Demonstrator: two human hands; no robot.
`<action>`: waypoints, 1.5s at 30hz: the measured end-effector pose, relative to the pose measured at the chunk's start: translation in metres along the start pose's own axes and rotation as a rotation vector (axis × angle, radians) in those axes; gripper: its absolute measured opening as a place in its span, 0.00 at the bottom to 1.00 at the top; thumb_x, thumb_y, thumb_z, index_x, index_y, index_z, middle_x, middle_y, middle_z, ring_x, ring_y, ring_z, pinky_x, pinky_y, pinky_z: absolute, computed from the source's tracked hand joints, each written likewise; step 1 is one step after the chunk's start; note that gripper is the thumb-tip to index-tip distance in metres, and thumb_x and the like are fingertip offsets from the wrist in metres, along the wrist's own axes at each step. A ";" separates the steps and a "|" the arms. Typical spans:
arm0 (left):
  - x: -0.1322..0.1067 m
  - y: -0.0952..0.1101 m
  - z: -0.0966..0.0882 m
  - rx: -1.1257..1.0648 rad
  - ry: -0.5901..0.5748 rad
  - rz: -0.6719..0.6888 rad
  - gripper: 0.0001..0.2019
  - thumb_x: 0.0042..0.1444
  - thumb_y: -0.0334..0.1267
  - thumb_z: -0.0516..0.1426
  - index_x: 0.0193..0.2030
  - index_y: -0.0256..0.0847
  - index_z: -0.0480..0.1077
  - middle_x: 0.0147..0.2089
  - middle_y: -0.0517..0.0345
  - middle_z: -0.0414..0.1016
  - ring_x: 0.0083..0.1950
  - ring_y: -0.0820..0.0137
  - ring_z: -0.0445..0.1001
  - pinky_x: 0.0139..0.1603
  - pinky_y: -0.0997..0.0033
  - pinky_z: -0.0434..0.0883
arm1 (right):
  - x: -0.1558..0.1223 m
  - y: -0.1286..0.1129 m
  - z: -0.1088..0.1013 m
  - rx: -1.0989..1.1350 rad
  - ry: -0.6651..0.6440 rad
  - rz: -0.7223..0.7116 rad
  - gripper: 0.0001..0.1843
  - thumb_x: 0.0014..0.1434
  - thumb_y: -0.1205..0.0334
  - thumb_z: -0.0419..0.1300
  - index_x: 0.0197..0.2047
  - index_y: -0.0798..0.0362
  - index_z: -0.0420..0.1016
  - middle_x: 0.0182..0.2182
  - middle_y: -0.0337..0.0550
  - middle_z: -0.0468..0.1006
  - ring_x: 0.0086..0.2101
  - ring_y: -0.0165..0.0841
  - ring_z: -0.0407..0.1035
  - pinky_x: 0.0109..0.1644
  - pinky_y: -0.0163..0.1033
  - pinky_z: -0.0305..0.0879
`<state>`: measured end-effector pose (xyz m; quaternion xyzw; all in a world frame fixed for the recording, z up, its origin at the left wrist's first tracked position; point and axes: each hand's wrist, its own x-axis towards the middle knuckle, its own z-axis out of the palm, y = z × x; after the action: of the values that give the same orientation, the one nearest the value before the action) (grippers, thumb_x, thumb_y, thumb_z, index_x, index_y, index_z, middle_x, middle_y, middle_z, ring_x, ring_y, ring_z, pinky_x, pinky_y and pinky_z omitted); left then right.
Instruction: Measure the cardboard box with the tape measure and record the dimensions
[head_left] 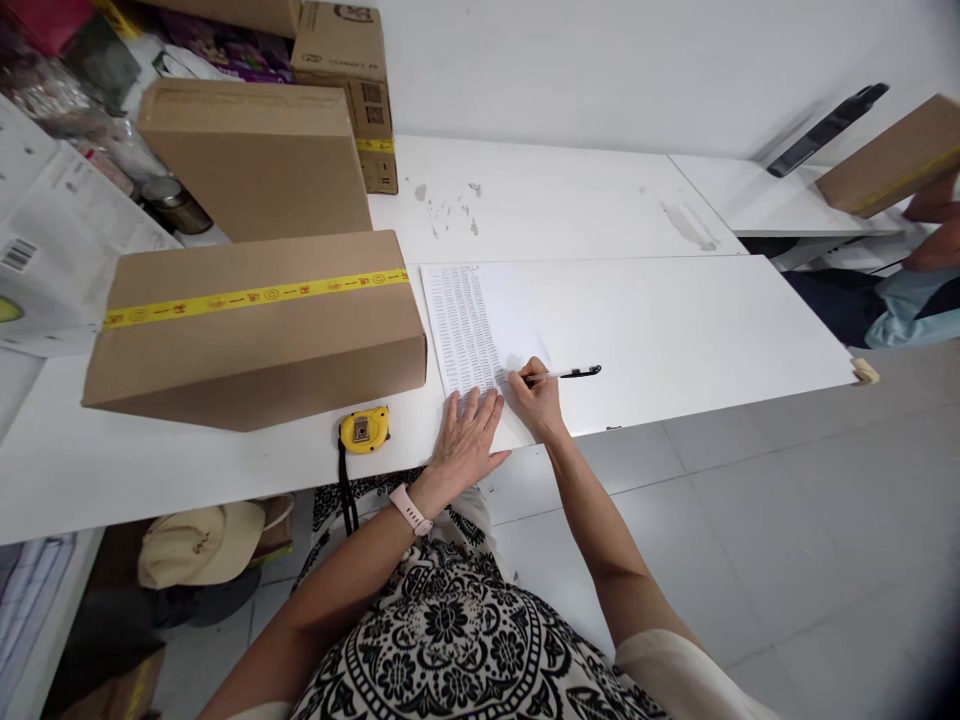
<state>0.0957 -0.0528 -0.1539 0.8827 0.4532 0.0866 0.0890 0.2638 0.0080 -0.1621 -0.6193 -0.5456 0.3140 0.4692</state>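
A printed sheet of paper (469, 315) with dense columns of small text lies on the white table (675, 330). My left hand (466, 436) rests flat on the sheet's near edge, fingers stretched out, a pink watch on the wrist. My right hand (534, 398) is closed round a black-and-white pen (566, 374), its tip touching the lower right part of the printed columns.
A long cardboard box with yellow tape (255, 325) lies left of the sheet, a yellow tape measure (364, 430) in front of it. More boxes (255, 155) stand behind. At the far right, another person's arm (934, 225) holds a box (889, 155).
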 end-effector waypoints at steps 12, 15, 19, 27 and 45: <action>0.000 0.000 -0.003 0.007 -0.016 0.005 0.39 0.65 0.53 0.53 0.76 0.31 0.50 0.77 0.41 0.54 0.76 0.45 0.49 0.75 0.37 0.44 | 0.000 0.000 -0.001 0.026 -0.011 0.014 0.13 0.57 0.61 0.59 0.26 0.49 0.58 0.20 0.30 0.57 0.25 0.28 0.53 0.31 0.36 0.51; 0.000 0.000 -0.003 0.002 -0.010 0.006 0.38 0.66 0.52 0.53 0.76 0.30 0.50 0.77 0.41 0.54 0.76 0.45 0.50 0.75 0.37 0.44 | 0.000 0.002 -0.001 0.008 -0.008 0.004 0.13 0.56 0.61 0.59 0.26 0.49 0.58 0.20 0.30 0.57 0.25 0.28 0.53 0.31 0.36 0.51; 0.000 0.000 -0.002 -0.005 -0.005 0.003 0.38 0.65 0.52 0.54 0.76 0.32 0.50 0.77 0.41 0.54 0.76 0.45 0.50 0.75 0.38 0.43 | 0.001 0.002 0.000 0.008 -0.002 0.005 0.13 0.56 0.60 0.59 0.26 0.49 0.58 0.20 0.30 0.57 0.25 0.28 0.53 0.31 0.36 0.52; -0.001 0.001 -0.004 -0.005 -0.004 0.003 0.38 0.66 0.52 0.53 0.76 0.32 0.50 0.77 0.42 0.52 0.77 0.46 0.49 0.76 0.38 0.41 | -0.001 0.000 -0.003 0.057 0.115 -0.005 0.14 0.60 0.55 0.61 0.28 0.49 0.60 0.24 0.32 0.61 0.27 0.29 0.57 0.33 0.36 0.57; -0.086 -0.037 -0.067 -0.090 0.361 -0.148 0.19 0.66 0.39 0.54 0.62 0.40 0.68 0.61 0.41 0.72 0.66 0.52 0.66 0.68 0.47 0.64 | 0.045 0.006 -0.006 -0.895 -0.188 -0.406 0.26 0.65 0.76 0.45 0.60 0.54 0.74 0.56 0.57 0.76 0.52 0.49 0.66 0.51 0.51 0.62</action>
<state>0.0013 -0.0962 -0.1040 0.8124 0.5210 0.2567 0.0517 0.2806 0.0502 -0.1601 -0.6102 -0.7763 0.0060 0.1580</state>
